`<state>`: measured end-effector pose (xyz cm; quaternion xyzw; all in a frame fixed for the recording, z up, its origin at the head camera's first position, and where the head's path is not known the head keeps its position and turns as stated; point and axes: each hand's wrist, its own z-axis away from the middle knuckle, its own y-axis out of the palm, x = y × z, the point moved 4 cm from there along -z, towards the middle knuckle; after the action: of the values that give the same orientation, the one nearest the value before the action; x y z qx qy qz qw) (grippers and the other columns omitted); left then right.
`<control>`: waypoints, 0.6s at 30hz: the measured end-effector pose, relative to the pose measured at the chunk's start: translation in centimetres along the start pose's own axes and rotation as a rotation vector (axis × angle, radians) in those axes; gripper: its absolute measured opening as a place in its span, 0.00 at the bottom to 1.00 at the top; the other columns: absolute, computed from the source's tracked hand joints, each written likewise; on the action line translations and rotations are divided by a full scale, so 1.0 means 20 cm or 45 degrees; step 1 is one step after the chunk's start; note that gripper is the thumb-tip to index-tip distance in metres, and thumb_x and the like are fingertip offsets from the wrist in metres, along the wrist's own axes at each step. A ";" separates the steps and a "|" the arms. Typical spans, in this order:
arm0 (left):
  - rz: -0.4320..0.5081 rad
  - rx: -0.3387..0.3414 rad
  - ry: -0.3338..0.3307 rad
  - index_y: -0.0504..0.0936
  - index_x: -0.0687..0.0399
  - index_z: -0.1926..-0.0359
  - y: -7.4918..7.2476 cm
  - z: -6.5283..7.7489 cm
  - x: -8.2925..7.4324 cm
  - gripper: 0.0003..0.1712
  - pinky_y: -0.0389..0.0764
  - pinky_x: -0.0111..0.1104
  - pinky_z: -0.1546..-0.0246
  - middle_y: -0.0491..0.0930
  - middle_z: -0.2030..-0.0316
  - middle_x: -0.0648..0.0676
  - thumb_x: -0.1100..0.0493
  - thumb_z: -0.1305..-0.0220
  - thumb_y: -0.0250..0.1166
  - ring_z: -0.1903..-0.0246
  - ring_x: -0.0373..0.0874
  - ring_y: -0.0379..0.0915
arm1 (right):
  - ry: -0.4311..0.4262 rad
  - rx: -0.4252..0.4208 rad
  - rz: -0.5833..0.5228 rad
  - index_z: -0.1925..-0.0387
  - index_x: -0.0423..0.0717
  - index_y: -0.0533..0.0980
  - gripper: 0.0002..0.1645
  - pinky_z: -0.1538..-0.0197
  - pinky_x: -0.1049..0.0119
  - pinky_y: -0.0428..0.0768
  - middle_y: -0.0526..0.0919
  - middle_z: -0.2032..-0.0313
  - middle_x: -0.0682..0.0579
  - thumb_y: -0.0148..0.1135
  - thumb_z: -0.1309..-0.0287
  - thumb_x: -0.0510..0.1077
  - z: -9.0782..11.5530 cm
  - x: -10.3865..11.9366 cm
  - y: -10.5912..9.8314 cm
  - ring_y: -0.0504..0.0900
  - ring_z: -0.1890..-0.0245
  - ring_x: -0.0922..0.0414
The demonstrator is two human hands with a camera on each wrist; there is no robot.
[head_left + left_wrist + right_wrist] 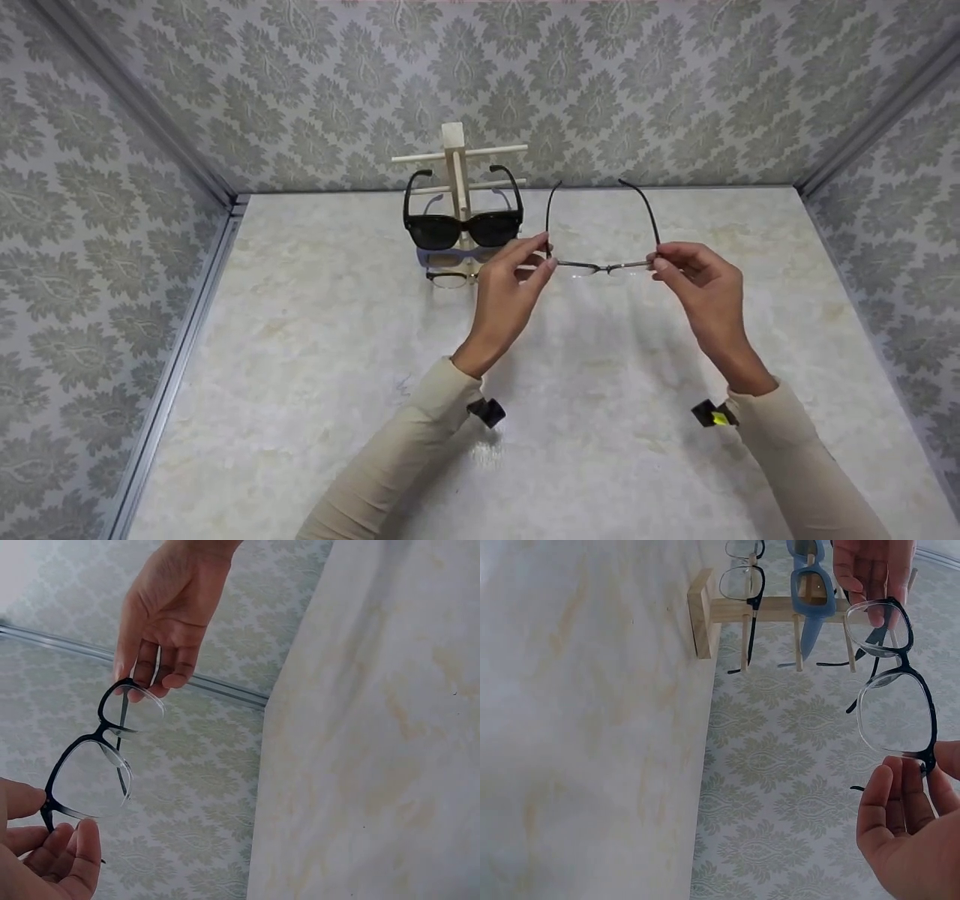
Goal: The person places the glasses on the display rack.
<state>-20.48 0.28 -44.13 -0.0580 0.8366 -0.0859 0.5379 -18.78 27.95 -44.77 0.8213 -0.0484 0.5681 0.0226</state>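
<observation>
Both hands hold a pair of eyeglasses [577, 264] up in front of me, with its dark temples unfolded and pointing away. The dark upper rim [94, 736] fades to a clear lower rim. My left hand [510, 277] pinches the left end near the hinge between thumb and fingers. At the opposite hinge, my right hand [705, 289] pinches the frame the same way. Close beside the left hand stands a wooden display rack [454, 136] bearing black sunglasses [437, 234], blue sunglasses [812, 611] below them, and dark-topped glasses [448, 275] lowest, partly hidden by that hand.
The rack stands near the back edge of a pale marbled table [315, 375]; its top peg [495, 151] holds no glasses. Patterned walls [637, 90] enclose the back and both sides, with metal rails [176, 345] along the edges.
</observation>
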 end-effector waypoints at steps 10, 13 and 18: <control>0.001 -0.001 0.072 0.85 0.66 0.33 -0.03 -0.01 -0.07 0.21 0.90 0.35 0.49 0.87 0.46 0.58 0.65 0.23 0.71 0.51 0.43 0.87 | -0.054 0.006 -0.035 0.46 0.28 0.85 0.12 0.48 0.63 0.89 0.90 0.53 0.37 0.70 0.28 0.31 -0.01 0.07 0.01 0.90 0.53 0.47; -0.001 0.000 0.094 0.85 0.66 0.33 -0.04 -0.01 -0.08 0.21 0.90 0.33 0.49 0.87 0.46 0.58 0.64 0.22 0.71 0.50 0.44 0.87 | -0.073 0.010 -0.047 0.46 0.27 0.84 0.13 0.48 0.64 0.89 0.89 0.53 0.37 0.70 0.28 0.30 -0.01 0.09 0.02 0.90 0.53 0.46; 0.003 -0.010 0.116 0.85 0.66 0.33 -0.06 -0.01 -0.10 0.22 0.89 0.32 0.49 0.87 0.46 0.57 0.64 0.23 0.71 0.50 0.43 0.87 | -0.084 0.007 -0.043 0.46 0.25 0.83 0.13 0.48 0.63 0.88 0.90 0.53 0.38 0.70 0.27 0.30 -0.02 0.12 0.03 0.90 0.52 0.48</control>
<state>-19.83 -0.39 -41.95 -0.0551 0.8606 -0.0844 0.4993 -18.39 27.33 -42.46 0.8403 -0.0338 0.5403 0.0283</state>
